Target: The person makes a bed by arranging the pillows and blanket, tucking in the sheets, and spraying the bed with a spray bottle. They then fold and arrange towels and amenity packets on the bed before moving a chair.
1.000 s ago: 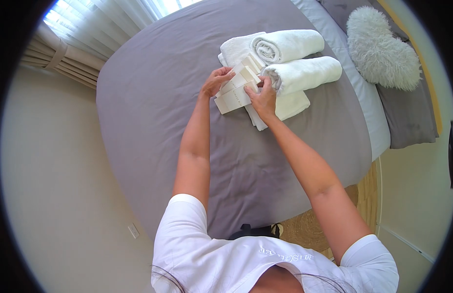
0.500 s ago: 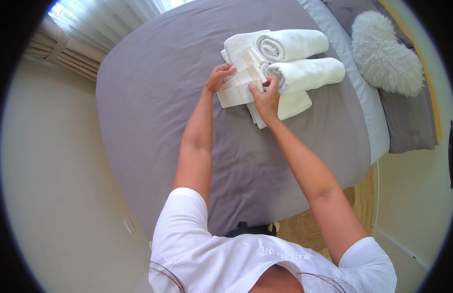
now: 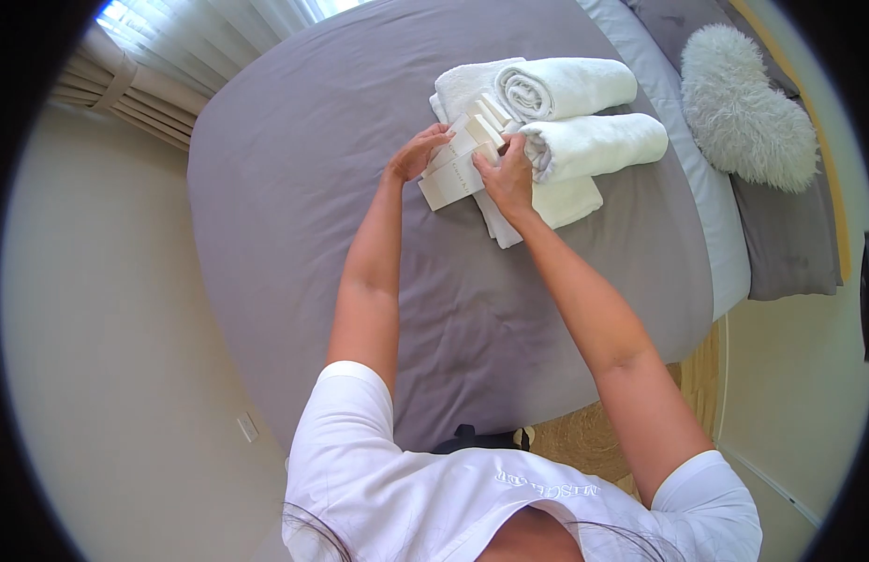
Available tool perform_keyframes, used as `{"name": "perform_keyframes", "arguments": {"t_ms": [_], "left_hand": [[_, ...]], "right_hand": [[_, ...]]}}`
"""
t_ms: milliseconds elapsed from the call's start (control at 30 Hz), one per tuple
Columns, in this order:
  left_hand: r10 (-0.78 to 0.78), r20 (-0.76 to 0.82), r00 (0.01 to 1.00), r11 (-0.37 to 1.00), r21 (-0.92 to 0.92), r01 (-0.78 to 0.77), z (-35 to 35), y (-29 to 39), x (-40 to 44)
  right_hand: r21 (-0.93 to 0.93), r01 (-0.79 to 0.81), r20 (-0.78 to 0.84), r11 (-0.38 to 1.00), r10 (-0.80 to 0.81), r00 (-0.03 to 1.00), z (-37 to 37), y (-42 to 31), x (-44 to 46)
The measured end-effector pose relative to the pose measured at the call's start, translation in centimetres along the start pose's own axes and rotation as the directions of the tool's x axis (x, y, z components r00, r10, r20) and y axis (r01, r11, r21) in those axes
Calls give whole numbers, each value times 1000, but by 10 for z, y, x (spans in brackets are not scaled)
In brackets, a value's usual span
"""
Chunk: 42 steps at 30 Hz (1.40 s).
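Several small white printed boxes (image 3: 450, 181) lie overlapping in a slanted row, partly on a folded white towel (image 3: 467, 82). The lettering on the nearest one is too small to read surely. My left hand (image 3: 419, 155) grips the left ends of the boxes, fingertips on their edges. From the other side my right hand (image 3: 509, 180) pinches a box between thumb and fingers, hiding part of it. Right beside its fingers is the end of a rolled white towel (image 3: 603, 145). A second rolled towel (image 3: 580, 82) lies behind that one, both resting on the folded towel.
A grey bedspread (image 3: 303, 187) lies under everything. A fluffy heart-shaped cushion (image 3: 748, 108) and grey pillows (image 3: 786, 239) are at the right end of the bed. A tied curtain (image 3: 125, 89) hangs at the upper left. A dark object (image 3: 481, 440) is at the near bed edge.
My right hand has shifted slightly left and up along the boxes, its fingers closer together. My left hand stays at their left ends. The whole view has moved a little.
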<state>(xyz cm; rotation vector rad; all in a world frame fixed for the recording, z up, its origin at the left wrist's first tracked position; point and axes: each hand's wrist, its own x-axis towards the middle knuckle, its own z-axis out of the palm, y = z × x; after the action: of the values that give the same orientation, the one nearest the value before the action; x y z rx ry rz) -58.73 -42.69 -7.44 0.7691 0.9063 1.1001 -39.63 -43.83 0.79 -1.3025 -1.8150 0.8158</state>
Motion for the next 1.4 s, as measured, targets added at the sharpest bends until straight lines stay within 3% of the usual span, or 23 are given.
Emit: {"name": "perform_keyframes", "arguments": {"t_ms": [100,167,367,433,567,633,767,833,933,1000,1167,1267,1400], "left_hand": [[-91,-43,995,994,-67,88,3,3,-7],[22,16,1000,976,215,-25,1,-2,-10],[32,-5,999,960,277,-29,16,5,-20],[44,-12,999,968,248,-40,20,3,-24],[57,-1,998,974,220,-55,18,1,-21],[37,-4,999,974,225,-36,15,-1,-20],[-11,6,1000,971,238,9,10,1,-19],[-23,14,1000,973,232,19,11,3,-21],[-25,25,999,955,296,16,14,7,-23],[-19,33,999,931,365,6,15,7,-22],[7,91,996,958,286,-32,18,15,-16],[-27,136,990,975,221,-3,12,14,-8],[-52,106,993,969,246,24,8,7,-8]], "right_hand": [[-10,1,25,1000,-1,1000,1,2,4],[-30,6,34,1000,-5,999,2,7,8],[-50,8,113,999,-2,994,-10,5,8],[44,-69,-101,997,73,992,-13,4,-5],[33,-211,-26,977,212,977,-16,11,-25],[234,-352,179,906,315,932,-15,12,-27],[256,-255,87,933,240,967,-6,8,-37],[453,-294,43,842,309,950,-2,11,-43],[481,-299,28,824,326,945,2,18,-46],[479,-316,39,819,340,940,1,20,-43],[444,-295,44,846,308,950,-9,11,-36],[329,-294,89,897,281,956,-12,12,-31],[259,-298,117,919,277,954,-8,29,-20]]}}
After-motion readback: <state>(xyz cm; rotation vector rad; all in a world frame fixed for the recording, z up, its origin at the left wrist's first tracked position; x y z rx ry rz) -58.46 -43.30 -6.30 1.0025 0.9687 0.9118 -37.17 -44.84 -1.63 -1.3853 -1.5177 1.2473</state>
